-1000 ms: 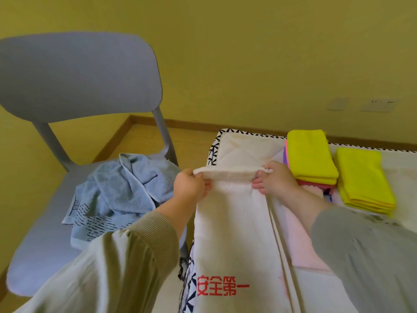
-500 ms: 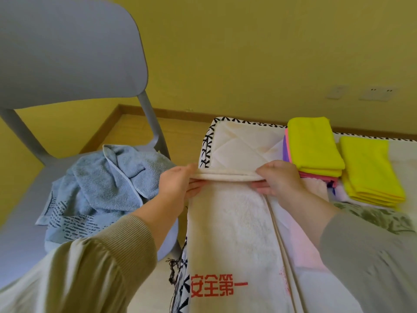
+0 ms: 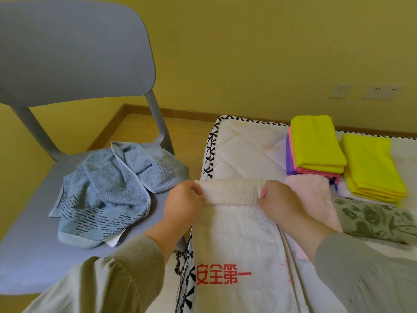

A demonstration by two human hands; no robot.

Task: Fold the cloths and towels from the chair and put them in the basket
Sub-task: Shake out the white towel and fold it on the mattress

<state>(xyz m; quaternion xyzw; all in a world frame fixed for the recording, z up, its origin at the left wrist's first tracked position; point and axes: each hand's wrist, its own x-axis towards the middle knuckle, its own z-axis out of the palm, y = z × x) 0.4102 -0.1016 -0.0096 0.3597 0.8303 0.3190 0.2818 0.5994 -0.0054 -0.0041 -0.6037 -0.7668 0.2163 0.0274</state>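
Note:
A white towel with red characters lies lengthwise on the mattress, its far end doubled over. My left hand pinches the left corner of that folded end and my right hand pinches the right corner. A crumpled blue towel with dark dashes lies on the seat of the grey-blue chair at the left. Two stacks of folded cloths sit at the far right: a yellow, pink and purple stack and a yellow stack. No basket is in view.
The quilted white mattress has a black-and-white patterned edge. A pale pink cloth lies beside the white towel, and a green floral fabric lies right of it. A yellow wall with sockets stands behind; wood floor shows between chair and mattress.
Both hands have drawn the towel's folded end toward me and turned it flatter, so more of the fold's top now shows. The view has dropped and shifted slightly.

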